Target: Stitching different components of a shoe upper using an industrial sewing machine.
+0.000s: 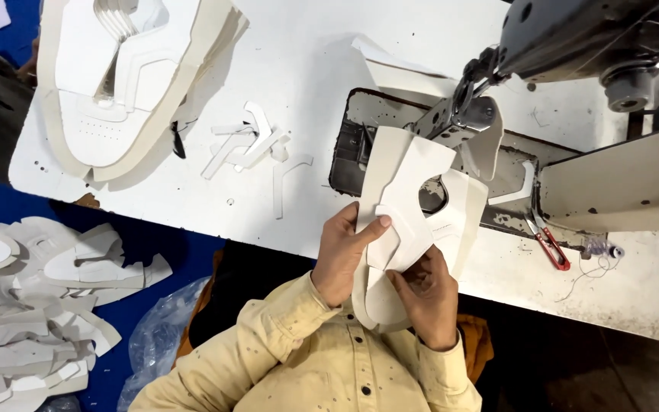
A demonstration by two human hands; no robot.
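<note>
A white shoe-upper piece [409, 183] lies over the edge of the sewing machine bed, its far end under the presser foot [451, 122]. My left hand [342, 255] grips its left edge, thumb pressed on a small angled white strip [404, 229] laid on top. My right hand [425, 294] pinches the lower end of the same piece from the right. Both sleeves are pale yellow.
A sewing machine [596, 46] fills the top right, its dark bed plate [352, 145] set in the white table [306, 61]. Red thread snips [551, 246] lie right of the piece. Stacked uppers [120, 76] and small strips [249, 145] sit at left; a pile of uppers [32, 313] lies below.
</note>
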